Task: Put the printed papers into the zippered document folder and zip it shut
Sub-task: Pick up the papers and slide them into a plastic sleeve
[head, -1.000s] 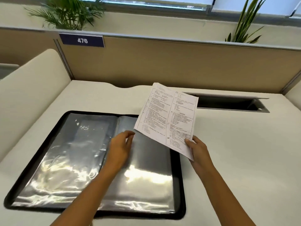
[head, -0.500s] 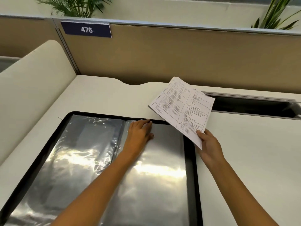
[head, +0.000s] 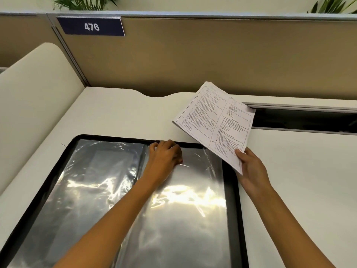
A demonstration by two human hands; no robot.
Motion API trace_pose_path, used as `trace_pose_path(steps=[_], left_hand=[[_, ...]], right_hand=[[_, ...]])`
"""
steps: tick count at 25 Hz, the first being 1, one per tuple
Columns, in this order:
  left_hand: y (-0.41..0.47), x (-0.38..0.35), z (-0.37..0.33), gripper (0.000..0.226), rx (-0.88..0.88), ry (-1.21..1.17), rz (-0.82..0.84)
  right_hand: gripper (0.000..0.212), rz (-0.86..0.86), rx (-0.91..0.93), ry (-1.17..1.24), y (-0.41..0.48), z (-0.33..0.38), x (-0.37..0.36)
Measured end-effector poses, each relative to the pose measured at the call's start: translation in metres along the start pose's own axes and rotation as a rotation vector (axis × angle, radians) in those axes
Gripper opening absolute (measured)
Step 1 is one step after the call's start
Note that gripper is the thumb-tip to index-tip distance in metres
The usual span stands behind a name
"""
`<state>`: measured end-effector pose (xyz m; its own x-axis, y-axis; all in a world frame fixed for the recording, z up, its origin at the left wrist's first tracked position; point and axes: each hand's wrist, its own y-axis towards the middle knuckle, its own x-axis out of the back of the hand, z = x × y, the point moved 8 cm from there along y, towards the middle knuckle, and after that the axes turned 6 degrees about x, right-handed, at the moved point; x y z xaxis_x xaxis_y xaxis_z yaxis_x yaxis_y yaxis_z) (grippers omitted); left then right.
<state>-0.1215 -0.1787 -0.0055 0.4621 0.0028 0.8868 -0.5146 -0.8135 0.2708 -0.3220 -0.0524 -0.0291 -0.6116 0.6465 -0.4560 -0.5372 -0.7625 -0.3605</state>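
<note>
The black zippered document folder [head: 232, 190] lies open and flat on the white desk, showing shiny clear plastic sleeves [head: 183, 209] on both halves. My left hand [head: 166, 157] rests at the top edge of the right-hand sleeve near the spine, fingers curled and pinching the plastic. My right hand [head: 251, 171] holds a thin stack of printed papers [head: 216, 120] by its near corner, lifted and tilted above the folder's top right corner. The papers are outside the folder.
A tan partition [head: 212, 59] with a blue "476" sign [head: 90, 27] stands behind the white desk [head: 299, 180]. An open cable slot [head: 303, 118] is set in the desk at right. A cream curved side panel [head: 32, 89] rises at left.
My left hand slid up the right sleeve to its top edge and curled its fingers on the plastic. My right hand kept the papers and tilted them flatter. The camera moved closer.
</note>
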Motion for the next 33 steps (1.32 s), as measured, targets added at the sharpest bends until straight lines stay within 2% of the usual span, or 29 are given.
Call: trace_pose_path(steps=[3,7,9,12,16,19,24,33], left_hand=[[0.008,-0.002,0.002,0.006,0.020,-0.022,0.168],[0.021,-0.011,0.007,0.013,0.113,-0.200,0.370],[0.026,-0.009,0.006,0.010,0.118,-0.227,0.343],[0.027,-0.002,0.005,0.013,0.129,-0.232,0.220],[0.020,-0.001,0.009,0.014,0.136,-0.299,0.158],[0.018,0.000,0.009,0.015,0.128,-0.331,0.134],[0.012,0.001,0.011,0.012,0.133,-0.373,0.076],[0.002,0.006,0.014,0.011,0.115,-0.379,0.008]], right_hand=[[0.023,-0.027,-0.059,0.125,-0.003,-0.003,-0.002],[0.023,-0.022,-0.107,0.243,-0.002,-0.005,-0.010],[0.026,0.005,-0.122,0.279,0.002,-0.006,-0.016],[0.027,0.050,-0.111,0.282,0.009,-0.003,-0.026],[0.028,0.033,0.012,0.113,0.028,0.004,-0.041],[0.034,0.018,0.012,0.062,0.046,0.002,-0.062],[0.029,0.060,-0.020,-0.066,0.062,-0.007,-0.098],[0.034,0.041,0.128,-0.334,0.081,0.003,-0.107]])
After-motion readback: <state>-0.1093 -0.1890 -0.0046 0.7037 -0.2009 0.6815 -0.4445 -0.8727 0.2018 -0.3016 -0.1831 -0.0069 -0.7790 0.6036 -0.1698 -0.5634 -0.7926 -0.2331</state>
